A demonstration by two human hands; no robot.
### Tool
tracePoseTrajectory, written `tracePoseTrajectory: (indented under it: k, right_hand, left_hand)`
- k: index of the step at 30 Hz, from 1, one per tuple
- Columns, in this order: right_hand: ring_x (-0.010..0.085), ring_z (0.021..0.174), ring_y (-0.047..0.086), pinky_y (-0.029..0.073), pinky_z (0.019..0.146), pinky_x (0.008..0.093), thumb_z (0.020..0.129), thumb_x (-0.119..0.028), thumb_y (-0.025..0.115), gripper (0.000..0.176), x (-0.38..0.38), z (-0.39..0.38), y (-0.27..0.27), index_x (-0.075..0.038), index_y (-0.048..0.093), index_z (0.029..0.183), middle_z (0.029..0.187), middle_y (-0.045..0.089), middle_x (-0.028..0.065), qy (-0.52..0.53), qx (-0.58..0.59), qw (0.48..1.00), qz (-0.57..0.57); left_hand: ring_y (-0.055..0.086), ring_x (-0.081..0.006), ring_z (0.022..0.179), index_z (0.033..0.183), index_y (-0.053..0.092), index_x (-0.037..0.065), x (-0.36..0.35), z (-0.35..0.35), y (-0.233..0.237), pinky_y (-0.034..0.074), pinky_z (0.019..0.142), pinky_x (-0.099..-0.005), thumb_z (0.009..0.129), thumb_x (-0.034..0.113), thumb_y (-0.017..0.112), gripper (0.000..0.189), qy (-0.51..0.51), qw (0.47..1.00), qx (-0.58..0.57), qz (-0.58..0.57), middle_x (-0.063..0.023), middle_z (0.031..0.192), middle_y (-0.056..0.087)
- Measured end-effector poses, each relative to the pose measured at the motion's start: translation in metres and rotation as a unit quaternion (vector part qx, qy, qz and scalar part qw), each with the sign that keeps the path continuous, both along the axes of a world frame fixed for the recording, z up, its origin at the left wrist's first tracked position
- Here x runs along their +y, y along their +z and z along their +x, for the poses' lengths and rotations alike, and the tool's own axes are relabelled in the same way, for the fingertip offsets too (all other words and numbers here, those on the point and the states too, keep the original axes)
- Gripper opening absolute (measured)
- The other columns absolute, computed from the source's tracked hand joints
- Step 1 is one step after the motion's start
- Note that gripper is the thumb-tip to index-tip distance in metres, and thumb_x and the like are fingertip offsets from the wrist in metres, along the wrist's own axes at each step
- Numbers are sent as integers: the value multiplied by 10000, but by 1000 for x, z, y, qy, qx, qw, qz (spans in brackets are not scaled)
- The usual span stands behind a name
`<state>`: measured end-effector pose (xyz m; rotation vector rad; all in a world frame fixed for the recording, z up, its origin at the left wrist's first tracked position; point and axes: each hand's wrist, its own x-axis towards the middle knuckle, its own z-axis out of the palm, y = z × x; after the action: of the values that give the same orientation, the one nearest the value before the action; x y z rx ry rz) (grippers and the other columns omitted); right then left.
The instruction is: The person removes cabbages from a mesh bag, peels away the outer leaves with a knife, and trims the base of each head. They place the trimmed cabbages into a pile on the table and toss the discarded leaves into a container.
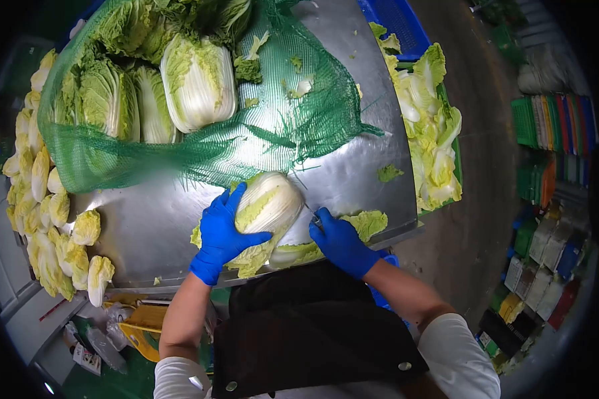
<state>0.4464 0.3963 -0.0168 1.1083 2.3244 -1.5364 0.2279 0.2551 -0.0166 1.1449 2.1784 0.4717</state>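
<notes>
A napa cabbage (273, 205) lies on the metal table in front of me, its white base turned to the right. My left hand (223, 229), in a blue glove, grips its leafy side with the thumb across the front. My right hand (339, 243), also gloved, is closed around a small knife (311, 211) whose thin blade points at the cabbage's base. Most of the knife's handle is hidden in the fist. Loose outer leaves (366, 224) lie beside and below my right hand, and others rest under the cabbage.
Beyond the cabbage, a green mesh sack (273, 143) holds several whole cabbages (199, 83). Trimmed yellowish cabbages (46, 226) are piled along the left edge. Past the table's right edge (406, 166), a green crate (458, 163) is heaped with discarded leaves (429, 126); a blue crate (399, 30) stands behind.
</notes>
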Motion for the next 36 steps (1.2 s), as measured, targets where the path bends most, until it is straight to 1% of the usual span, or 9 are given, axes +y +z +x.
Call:
tracePoseTrajectory:
  k: [7, 13, 17, 21, 23, 25, 31, 34, 36]
  right_hand:
    - [432, 732, 593, 457, 653, 524, 887, -196, 523, 197, 6, -17, -35, -8, 471, 917, 758, 601, 244, 35, 12, 997, 67]
    - [427, 746, 609, 475, 681, 519, 881, -201, 510, 223, 12, -25, -28, 5, 509, 964, 779, 617, 246, 69, -38, 995, 59]
    - [402, 775, 640, 503, 683, 505, 878, -244, 490, 306, 9, -49, -70, 0, 521, 1061, 827, 647, 241, 84, -110, 985, 105]
    - [390, 804, 642, 499, 710, 486, 879, -259, 531, 483, 6, -42, -64, -15, 440, 1287, 843, 652, 233, 71, -53, 993, 75]
    - [391, 810, 639, 498, 722, 477, 872, -255, 557, 543, 5, -39, -62, -34, 401, 1344, 847, 655, 221, 32, 45, 997, 50]
    - [383, 787, 641, 502, 718, 460, 859, -250, 591, 632, 12, -38, -55, -90, 347, 1419, 858, 658, 201, 11, 132, 990, 49]
    - [294, 650, 647, 519, 582, 381, 839, -187, 582, 661, 26, -37, 93, -190, 337, 1453, 852, 667, 144, 49, 166, 957, 232]
    - [263, 613, 641, 516, 548, 363, 828, -170, 579, 665, 10, -41, 87, -218, 350, 1451, 830, 670, 115, 79, 192, 935, 289]
    - [254, 599, 636, 516, 553, 367, 824, -198, 591, 631, 10, -38, 85, -220, 402, 1426, 795, 664, 119, 66, 195, 939, 275]
  left_hand:
    - [510, -436, 1146, 1398, 422, 104, 3, -9, -3, 401, 968, -489, 517, 562, 825, 1071, 3, 1000, -19, -8, -302, 1267, 497]
    - [527, -422, 1138, 1374, 451, 80, 4, -18, -8, 424, 967, -470, 529, 562, 826, 1042, 1, 999, -30, 13, -283, 1224, 538]
    - [552, -348, 1143, 1366, 454, 53, 2, -23, -6, 436, 977, -404, 566, 516, 837, 1000, 30, 995, -86, 35, -227, 1225, 568]
    - [554, -255, 1165, 1364, 448, 22, 3, -27, 8, 427, 993, -343, 598, 374, 873, 945, 72, 968, -237, 50, -170, 1282, 554]
    - [552, -252, 1168, 1367, 440, 11, -3, -19, 6, 420, 1001, -342, 597, 351, 877, 948, 67, 969, -218, 96, -173, 1287, 548]
    - [537, -245, 1184, 1376, 424, 2, -9, -13, 15, 405, 1018, -345, 608, 307, 878, 943, 60, 968, -204, 135, -170, 1297, 539]
    - [424, -258, 1290, 1430, 342, 26, -1, 14, 61, 333, 1077, -377, 679, 207, 826, 912, 83, 881, -297, 358, -139, 1410, 423]
    - [440, -244, 1270, 1427, 353, 29, 8, 33, 50, 337, 1074, -369, 733, 140, 766, 815, 257, 789, -424, 362, -134, 1392, 441]
    - [480, -232, 1221, 1403, 402, 36, 9, 37, 50, 373, 1044, -359, 767, 99, 715, 711, 299, 796, -370, 373, -127, 1353, 482]
